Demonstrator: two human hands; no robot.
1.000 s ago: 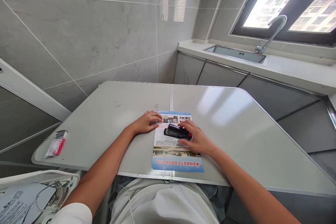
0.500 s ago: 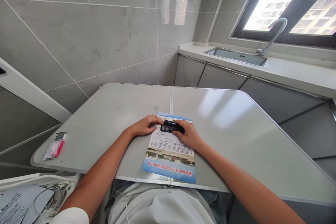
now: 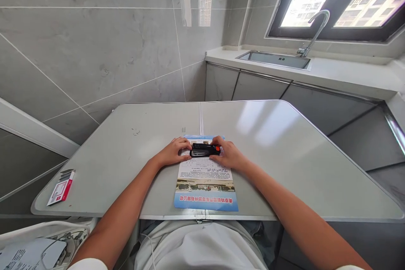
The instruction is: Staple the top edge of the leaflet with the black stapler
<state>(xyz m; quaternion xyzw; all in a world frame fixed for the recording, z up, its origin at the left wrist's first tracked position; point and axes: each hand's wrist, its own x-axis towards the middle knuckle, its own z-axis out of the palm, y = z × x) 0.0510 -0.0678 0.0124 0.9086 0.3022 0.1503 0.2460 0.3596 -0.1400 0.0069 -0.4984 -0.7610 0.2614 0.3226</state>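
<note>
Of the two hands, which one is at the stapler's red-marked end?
The right hand, at the red-marked end of the stapler; the left hand is at the opposite end.

And round comes the leaflet [image 3: 205, 174]! Askew a moment ago, now straighter, back from the surface's [image 3: 284, 177] near edge. The stapler [image 3: 205, 150], slanted before, has levelled; my right hand [image 3: 233, 155] has uncovered its red end, and my left hand [image 3: 171, 152], apart at first, meets the other.
</note>
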